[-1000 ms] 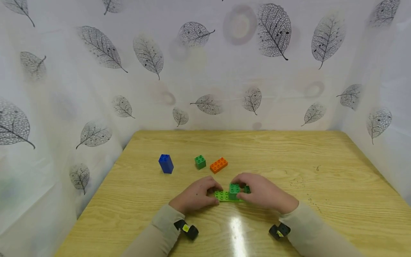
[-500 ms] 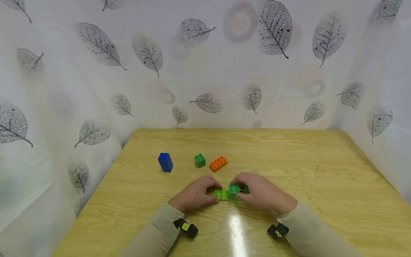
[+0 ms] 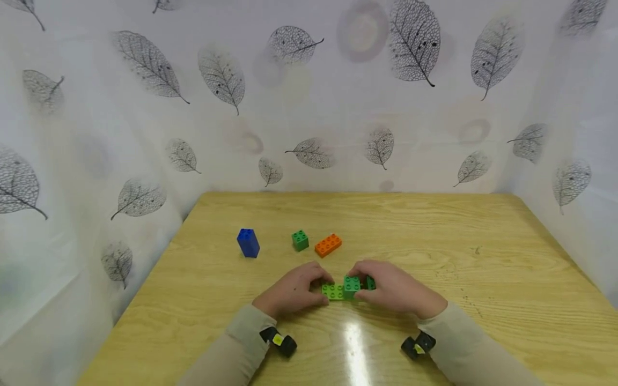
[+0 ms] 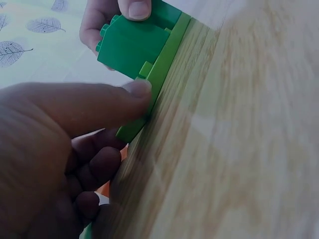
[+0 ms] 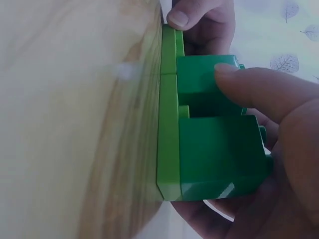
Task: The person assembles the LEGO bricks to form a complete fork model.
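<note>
Two light green flat bricks (image 3: 332,292) lie end to end on the table, their seam showing in the right wrist view. A green square brick (image 3: 352,287) sits on them across that seam. Another green brick (image 5: 222,159) stands on the end nearer the right wrist, mostly covered by the right hand in the head view. My left hand (image 3: 295,290) pinches the left end of the flat bricks between thumb and fingers. With its thumb on the near face, my right hand (image 3: 398,289) grips the green square brick; its fingers are partly hidden behind.
Farther back on the wooden table (image 3: 410,225) stand a tall blue block (image 3: 248,243), a loose green brick (image 3: 300,240) and an orange brick (image 3: 328,245). A leaf-patterned curtain (image 3: 338,102) rises behind the table and along both sides.
</note>
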A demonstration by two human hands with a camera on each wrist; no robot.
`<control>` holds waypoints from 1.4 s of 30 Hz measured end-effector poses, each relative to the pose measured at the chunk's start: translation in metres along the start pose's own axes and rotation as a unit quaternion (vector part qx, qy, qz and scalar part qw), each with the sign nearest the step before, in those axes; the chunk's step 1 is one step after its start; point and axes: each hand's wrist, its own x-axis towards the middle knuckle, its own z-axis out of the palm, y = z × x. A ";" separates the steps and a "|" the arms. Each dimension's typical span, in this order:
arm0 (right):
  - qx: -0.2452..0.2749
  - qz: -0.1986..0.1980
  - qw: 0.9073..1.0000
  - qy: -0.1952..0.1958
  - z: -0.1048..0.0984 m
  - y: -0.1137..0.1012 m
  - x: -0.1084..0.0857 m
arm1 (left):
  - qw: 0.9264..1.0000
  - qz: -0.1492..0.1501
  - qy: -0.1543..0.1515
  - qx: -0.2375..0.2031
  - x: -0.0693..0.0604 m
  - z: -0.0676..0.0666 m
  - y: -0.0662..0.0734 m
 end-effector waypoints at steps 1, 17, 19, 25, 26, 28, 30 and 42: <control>0.003 0.000 1.000 -0.001 0.001 0.000 0.000 | 1.000 0.002 0.005 -0.006 -0.001 0.000 -0.001; -0.003 -0.023 0.999 -0.026 0.003 0.003 0.000 | 0.957 -0.010 0.288 -0.038 0.004 -0.015 -0.009; -0.001 -0.021 0.999 -0.028 0.002 0.003 0.000 | 0.949 -0.027 0.310 -0.049 0.006 -0.018 -0.011; 0.003 -0.023 0.999 -0.028 0.003 0.003 0.001 | 0.938 -0.068 0.334 -0.066 0.010 -0.024 -0.019; 0.002 -0.023 0.999 -0.026 0.003 0.003 0.001 | 0.938 -0.076 0.332 -0.069 0.011 -0.024 -0.021; -0.003 -0.021 1.000 -0.022 0.003 0.002 0.001 | 0.938 -0.091 0.324 -0.076 0.013 -0.025 -0.024; -0.006 -0.016 1.000 -0.020 0.002 0.002 0.001 | 0.940 -0.104 0.315 -0.083 0.016 -0.025 -0.027; -0.002 0.011 1.000 -0.016 0.000 0.002 -0.002 | 0.944 -0.150 0.269 -0.116 0.032 -0.024 -0.035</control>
